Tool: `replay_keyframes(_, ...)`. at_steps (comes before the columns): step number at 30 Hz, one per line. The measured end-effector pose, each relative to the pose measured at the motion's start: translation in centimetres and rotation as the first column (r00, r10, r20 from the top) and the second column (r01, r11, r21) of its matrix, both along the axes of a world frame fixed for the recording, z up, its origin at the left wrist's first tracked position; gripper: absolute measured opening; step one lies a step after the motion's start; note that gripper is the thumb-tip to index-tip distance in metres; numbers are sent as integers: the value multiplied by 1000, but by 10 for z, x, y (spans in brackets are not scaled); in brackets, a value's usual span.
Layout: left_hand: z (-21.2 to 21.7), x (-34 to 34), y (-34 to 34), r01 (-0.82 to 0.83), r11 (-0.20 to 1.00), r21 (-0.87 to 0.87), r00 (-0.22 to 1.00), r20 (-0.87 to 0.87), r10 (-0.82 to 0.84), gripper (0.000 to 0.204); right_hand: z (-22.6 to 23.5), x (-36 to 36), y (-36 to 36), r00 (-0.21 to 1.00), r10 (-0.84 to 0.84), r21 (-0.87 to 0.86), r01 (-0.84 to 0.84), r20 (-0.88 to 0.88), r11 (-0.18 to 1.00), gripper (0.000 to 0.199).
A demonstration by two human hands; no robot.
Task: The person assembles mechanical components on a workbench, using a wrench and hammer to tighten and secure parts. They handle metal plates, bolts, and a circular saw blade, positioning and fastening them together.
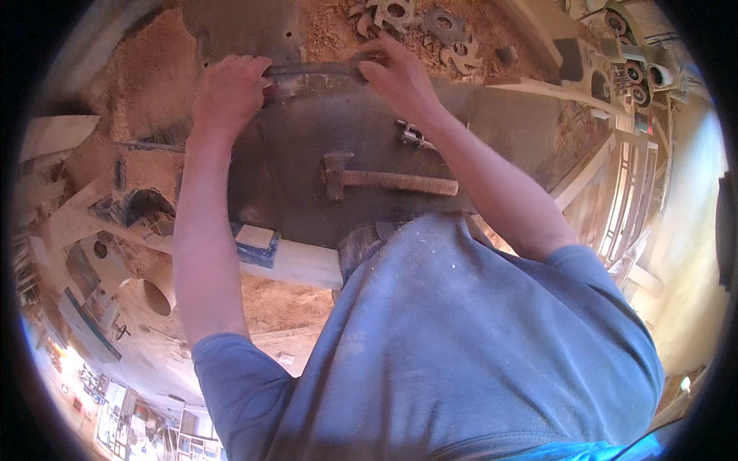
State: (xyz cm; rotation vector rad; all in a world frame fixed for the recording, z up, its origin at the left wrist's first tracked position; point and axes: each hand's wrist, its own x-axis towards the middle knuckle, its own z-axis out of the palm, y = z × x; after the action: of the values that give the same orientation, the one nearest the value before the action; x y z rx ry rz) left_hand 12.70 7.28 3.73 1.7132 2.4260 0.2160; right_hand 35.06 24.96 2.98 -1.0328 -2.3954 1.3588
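Note:
Both my arms reach to the far side of a dark metal worktop [277, 169]. A long, narrow dark bar [315, 69] lies crosswise there, between my hands. My left hand [231, 91] is closed at its left end, and my right hand [398, 75] has its fingers bent round its right end. The fingertips are partly hidden. Nearer me lies a hammer [400, 181] with a rusty head and a worn wooden handle, apart from both hands. A small shiny metal fitting [413, 134] rests beside my right forearm.
Several toothed cutter discs [443, 24] lie in sawdust beyond my right hand. Wooden boards [550, 94] stand along the right. At the near left, a pale block on a blue one [257, 244] sits on a light plank [307, 265]. A round pipe opening [147, 296] shows lower left.

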Motion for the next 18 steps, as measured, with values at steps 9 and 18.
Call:
replay_keyframes(9, -25, -35, 29, -449, 893, -41, 723, 570, 390, 29, -61, 148, -89, 669, 513, 102, -656, 538, 748, 54)
replay_keyframes(18, -25, -49, 40, -594, 786, -173, 325, 842, 431, 22, -26, 108, -54, 867, 450, -193, -414, 213, 889, 23)
